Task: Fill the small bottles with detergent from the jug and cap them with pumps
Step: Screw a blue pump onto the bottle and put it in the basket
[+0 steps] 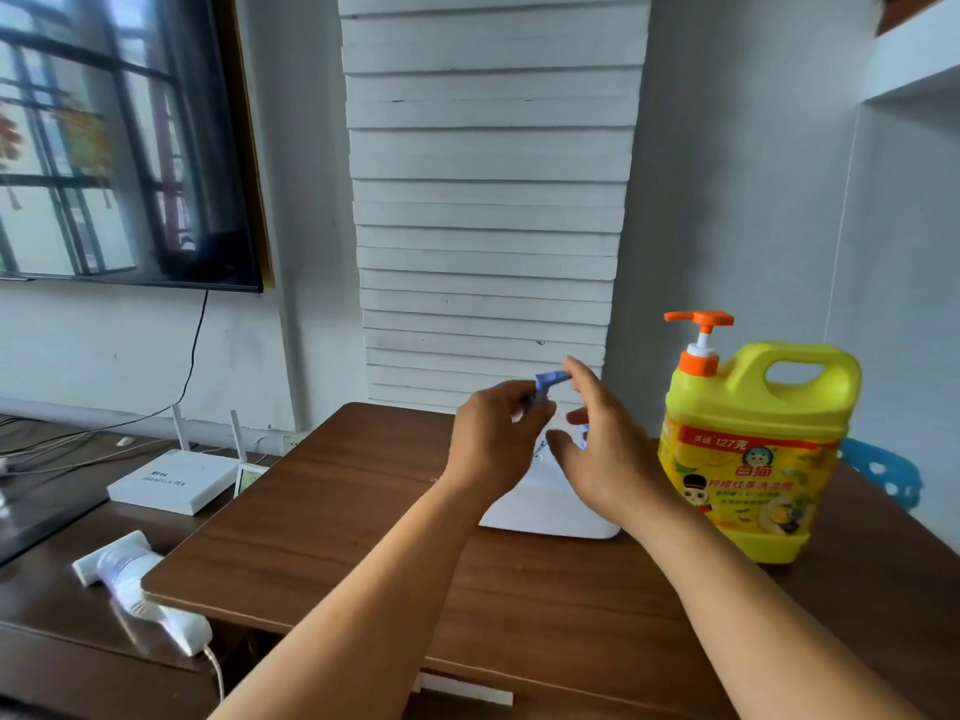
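Pinching the blue pump (pixel 551 379) in our left hand (pixel 493 439), we keep the jug (pixel 753 459) at three o'clock, right hand (pixel 597 439) loosely curled, empty.

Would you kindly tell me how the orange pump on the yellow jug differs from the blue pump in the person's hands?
The orange pump is screwed upright onto the yellow jug, untouched; the blue pump is held in the air above the table, pinched by the left hand, with the right hand at its tip. The orange pump looks clearly bigger than the blue pump. Both have a sideways spout.
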Tool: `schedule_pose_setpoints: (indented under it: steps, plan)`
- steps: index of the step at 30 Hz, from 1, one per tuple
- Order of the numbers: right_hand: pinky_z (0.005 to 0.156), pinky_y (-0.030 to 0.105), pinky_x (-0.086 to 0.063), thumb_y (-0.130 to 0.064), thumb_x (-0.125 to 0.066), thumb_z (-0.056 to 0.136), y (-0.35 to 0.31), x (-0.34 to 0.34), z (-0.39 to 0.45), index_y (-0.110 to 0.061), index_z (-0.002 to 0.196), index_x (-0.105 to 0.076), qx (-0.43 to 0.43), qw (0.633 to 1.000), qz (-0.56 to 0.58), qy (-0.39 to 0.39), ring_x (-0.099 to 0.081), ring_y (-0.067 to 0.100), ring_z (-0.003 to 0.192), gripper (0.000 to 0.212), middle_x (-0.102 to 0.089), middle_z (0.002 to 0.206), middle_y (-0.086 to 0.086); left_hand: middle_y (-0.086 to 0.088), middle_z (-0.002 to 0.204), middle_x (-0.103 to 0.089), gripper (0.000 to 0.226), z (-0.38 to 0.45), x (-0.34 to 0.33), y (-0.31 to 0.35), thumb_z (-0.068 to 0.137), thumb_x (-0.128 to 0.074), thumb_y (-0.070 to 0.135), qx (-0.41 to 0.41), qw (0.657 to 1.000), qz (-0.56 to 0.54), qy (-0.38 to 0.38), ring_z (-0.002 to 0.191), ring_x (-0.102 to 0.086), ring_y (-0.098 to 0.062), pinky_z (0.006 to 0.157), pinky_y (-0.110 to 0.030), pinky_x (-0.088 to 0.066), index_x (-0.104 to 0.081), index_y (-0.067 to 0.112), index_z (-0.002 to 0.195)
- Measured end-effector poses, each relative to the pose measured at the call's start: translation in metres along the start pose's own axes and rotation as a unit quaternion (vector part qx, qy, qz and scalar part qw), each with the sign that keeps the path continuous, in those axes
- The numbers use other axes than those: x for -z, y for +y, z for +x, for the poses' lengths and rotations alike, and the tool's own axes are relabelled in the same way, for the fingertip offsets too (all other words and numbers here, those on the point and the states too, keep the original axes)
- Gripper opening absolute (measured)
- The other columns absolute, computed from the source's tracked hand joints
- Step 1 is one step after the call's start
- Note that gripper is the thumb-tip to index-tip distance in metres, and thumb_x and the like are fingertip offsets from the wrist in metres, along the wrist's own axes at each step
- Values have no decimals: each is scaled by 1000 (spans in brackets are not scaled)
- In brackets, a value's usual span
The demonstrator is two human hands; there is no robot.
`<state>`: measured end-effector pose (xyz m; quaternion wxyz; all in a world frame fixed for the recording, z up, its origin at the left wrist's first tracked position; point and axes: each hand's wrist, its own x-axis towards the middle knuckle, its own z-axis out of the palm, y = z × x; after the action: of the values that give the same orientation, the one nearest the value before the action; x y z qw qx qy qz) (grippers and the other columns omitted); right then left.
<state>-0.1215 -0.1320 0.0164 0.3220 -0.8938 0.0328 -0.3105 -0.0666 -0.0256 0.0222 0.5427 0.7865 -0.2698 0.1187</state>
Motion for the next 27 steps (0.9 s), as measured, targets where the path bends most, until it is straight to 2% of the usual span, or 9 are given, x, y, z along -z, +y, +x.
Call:
schedule_pose_setpoints:
  steps: [3,5,7,10,14,18,20,24,27]
  plan:
    - [97,34,-45,-15,-63,85,-4,-7,-11,-32,146,4,-42,997,66,-17,-52,15,119,93,-45,136,-7,3,73,-66,11,-8,1,10,85,-62,27,21,997,-76,-19,72,-58,-14,71,-32,-46,-68,30,76]
    - [96,39,-46,-19,-64,85,-3,-8,-14,-29,145,10,-67,995,67,-27,-57,19,112,96,-60,116,-3,7,63,-61,12,-13,3,13,84,-64,25,50,990,-130,-30,64,-51,-11,67,-30,-39,-70,21,75]
    - [91,36,-46,-21,-66,83,-4,-8,-18,-22,147,3,-85,994,62,-36,-60,20,101,93,-60,90,-5,11,54,-59,13,-16,6,14,82,-67,25,63,987,-144,-33,57,-49,-7,63,-25,-37,-69,16,73]
    - [70,22,-43,-24,-71,79,-11,-9,-27,-19,142,-21,-83,995,46,-17,-57,13,85,80,-56,88,-5,11,55,-57,24,-22,6,15,72,-77,32,82,992,-91,7,55,-52,-6,58,-25,-42,-58,21,64]
    - [57,19,-44,-29,-67,81,-8,-13,-27,-18,126,-40,-130,990,61,10,-59,6,66,54,-57,79,-6,4,87,-62,45,-24,5,13,71,-75,46,105,992,-69,-28,83,-61,-15,79,-33,-49,-55,15,97]
    - [87,37,-47,-38,-76,71,2,-9,-26,-12,138,-25,-188,982,29,10,-59,28,106,88,-62,114,10,2,109,-68,58,-28,12,14,85,-59,49,115,981,-139,-72,115,-55,-13,100,-34,-42,-43,19,133]
    - [91,41,-46,-37,-76,70,4,-7,-29,-13,138,-26,-206,978,31,28,-57,30,108,88,-62,118,11,-1,108,-71,53,-27,11,11,88,-58,40,128,979,-150,-55,112,-57,-14,94,-31,-43,-42,17,133]
    - [90,41,-46,-32,-77,71,2,-10,-32,-13,138,-27,-192,980,50,-3,-59,24,99,85,-57,85,-6,2,106,-67,56,-24,4,9,87,-58,28,147,981,-100,-74,76,-58,-11,64,-23,-47,-38,18,139]
    - [87,38,-46,-30,-78,71,0,-10,-34,-14,138,-27,-173,983,56,-20,-57,20,94,85,-50,78,-12,1,98,-68,49,-24,-1,6,83,-66,23,145,979,-119,-79,76,-57,-10,60,-18,-40,-51,12,128]
